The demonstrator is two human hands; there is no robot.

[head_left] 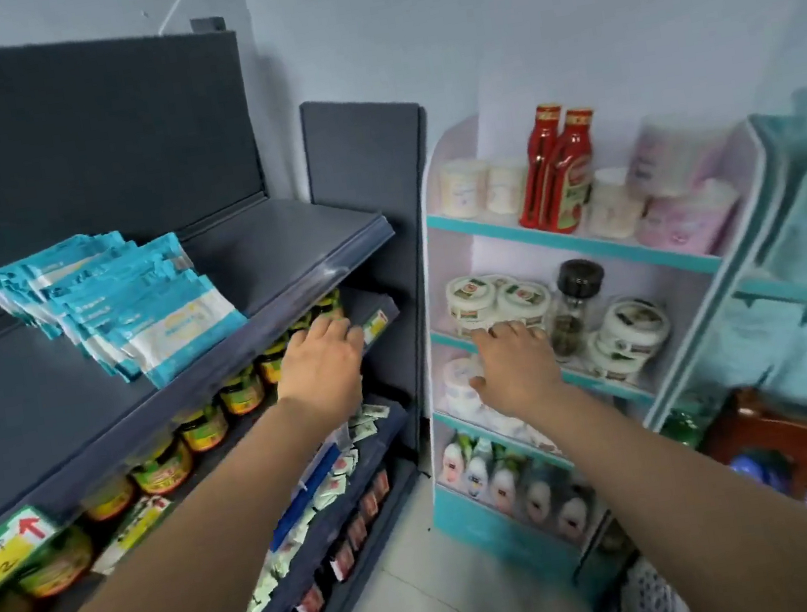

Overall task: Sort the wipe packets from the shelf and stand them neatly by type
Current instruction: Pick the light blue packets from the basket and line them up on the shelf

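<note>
Blue/white wipe packets (121,304) are stacked overlapping on top dark shelf (278,240), untouched. Left hand (321,364) is held out by 2nd-shelf jars (242,390), fingers loose, nothing gripped. Right hand (514,368) is spread empty near white tubs (494,301) on pink rack (695,259).

Two red sauce bottles (556,170) stand on the pink shelf (568,238). One dark-lidded jar (576,312) sits below them. Two hands reach out: left hand (324,363), right hand (516,367).
</note>
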